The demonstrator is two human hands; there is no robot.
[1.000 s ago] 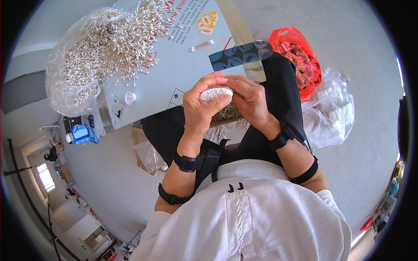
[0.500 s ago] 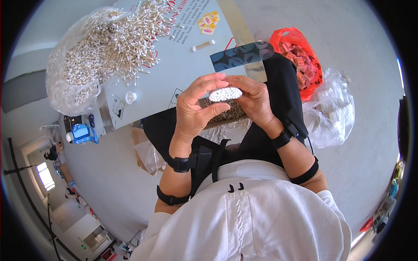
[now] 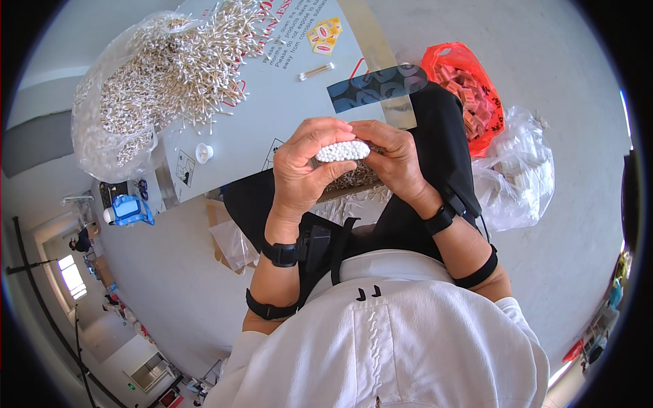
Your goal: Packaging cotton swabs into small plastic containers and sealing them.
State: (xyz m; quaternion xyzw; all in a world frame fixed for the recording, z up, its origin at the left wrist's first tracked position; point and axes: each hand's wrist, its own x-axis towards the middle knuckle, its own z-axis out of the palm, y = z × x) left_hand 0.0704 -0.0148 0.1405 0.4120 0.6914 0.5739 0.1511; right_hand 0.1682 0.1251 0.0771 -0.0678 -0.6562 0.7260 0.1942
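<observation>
A bundle of cotton swabs (image 3: 342, 151) is held above my lap, its white tips packed together and facing up toward me. My left hand (image 3: 300, 160) curls round its left side, fingers over the far edge and thumb at the near edge. At the right end, my right hand (image 3: 398, 160) grips the same bundle with bent fingers. Below the hands, partly hidden by them, an open carton (image 3: 354, 192) with more swabs rests between my legs.
A clear bag (image 3: 88, 139) spills a heap of loose swabs (image 3: 183, 68) over the table (image 3: 224, 153). Yellow labels (image 3: 324, 35), a few swabs (image 3: 316, 71), a small white cap (image 3: 203, 154) and a dark film strip (image 3: 377, 88) lie there too. Right: a red bag (image 3: 498, 115) of pink packets, a clear bag (image 3: 520, 177).
Both hands have shifted slightly; the bundle has moved a little left and down, and its right end sits closer to my right fingers. The surroundings look the same.
</observation>
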